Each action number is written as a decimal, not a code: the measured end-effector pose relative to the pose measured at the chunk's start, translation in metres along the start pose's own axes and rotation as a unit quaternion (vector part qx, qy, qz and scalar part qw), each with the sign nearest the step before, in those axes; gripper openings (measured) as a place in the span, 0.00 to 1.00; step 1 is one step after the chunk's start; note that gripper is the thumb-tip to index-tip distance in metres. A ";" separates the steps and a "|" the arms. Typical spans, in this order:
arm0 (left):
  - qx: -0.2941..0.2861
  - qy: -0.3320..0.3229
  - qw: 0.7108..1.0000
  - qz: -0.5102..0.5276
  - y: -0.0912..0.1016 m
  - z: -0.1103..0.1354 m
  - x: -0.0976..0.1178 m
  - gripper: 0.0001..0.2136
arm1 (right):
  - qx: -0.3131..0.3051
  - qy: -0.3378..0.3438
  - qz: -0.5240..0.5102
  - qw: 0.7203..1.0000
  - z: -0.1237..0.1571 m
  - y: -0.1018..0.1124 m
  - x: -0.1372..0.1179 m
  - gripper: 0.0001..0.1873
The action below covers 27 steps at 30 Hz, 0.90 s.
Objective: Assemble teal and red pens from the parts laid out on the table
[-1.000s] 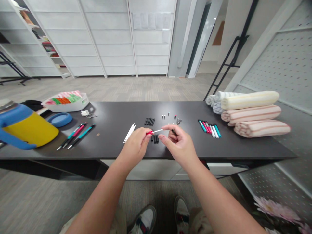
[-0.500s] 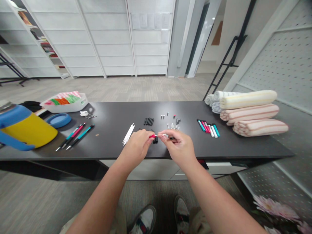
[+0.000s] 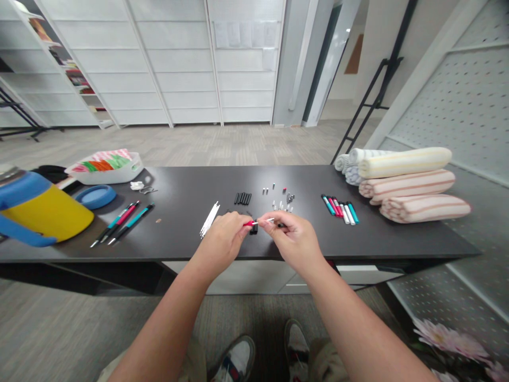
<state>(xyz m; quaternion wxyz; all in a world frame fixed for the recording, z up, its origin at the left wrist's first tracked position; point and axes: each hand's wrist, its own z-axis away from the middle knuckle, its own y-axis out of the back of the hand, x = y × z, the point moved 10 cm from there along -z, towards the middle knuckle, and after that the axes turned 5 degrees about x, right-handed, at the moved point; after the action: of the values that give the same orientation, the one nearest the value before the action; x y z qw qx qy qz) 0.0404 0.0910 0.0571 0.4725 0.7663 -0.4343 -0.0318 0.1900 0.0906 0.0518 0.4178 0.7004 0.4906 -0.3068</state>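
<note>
My left hand [image 3: 224, 239] is closed, pinching the red end of a thin white pen refill [image 3: 260, 221] over the front middle of the black table [image 3: 183, 233]. My right hand [image 3: 291, 237] is closed too, pinching the refill's other end; a dark part shows under its fingers. Just behind my fingers lie short black pen pieces [image 3: 253, 228]. Further back are a row of black tubes [image 3: 242, 198] and several small metal parts [image 3: 281, 204]. A bundle of white refills [image 3: 210, 218] lies to the left of my left hand.
Three assembled pens [image 3: 121, 220] lie at the left, by a blue lid [image 3: 95, 195], a yellow and blue jug [image 3: 37, 209] and a white tray [image 3: 105, 167]. Coloured pen barrels [image 3: 341, 208] and rolled towels [image 3: 409, 183] are on the right. My shoes [image 3: 262, 353] show below.
Both hands came lower and closer together, so less of the white refill shows between them. In the last half second almost nothing moved.
</note>
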 end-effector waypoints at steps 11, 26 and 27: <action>-0.007 0.002 1.000 0.009 0.000 0.000 -0.001 0.15 | 0.017 -0.021 0.000 1.000 -0.001 0.005 0.005 0.12; -0.016 -0.001 1.000 -0.003 -0.003 0.000 -0.001 0.16 | 0.006 0.056 0.074 0.996 0.000 0.000 -0.009 0.08; -0.015 0.000 1.000 0.000 -0.003 0.000 -0.001 0.16 | 0.003 0.049 0.067 0.997 0.000 0.000 -0.009 0.08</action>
<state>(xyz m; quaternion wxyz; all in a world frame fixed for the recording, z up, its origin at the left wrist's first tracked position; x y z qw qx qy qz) 0.0413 0.0920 0.0545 0.4840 0.7593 -0.4333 -0.0384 0.1867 0.0865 0.0587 0.4112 0.7472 0.4614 -0.2446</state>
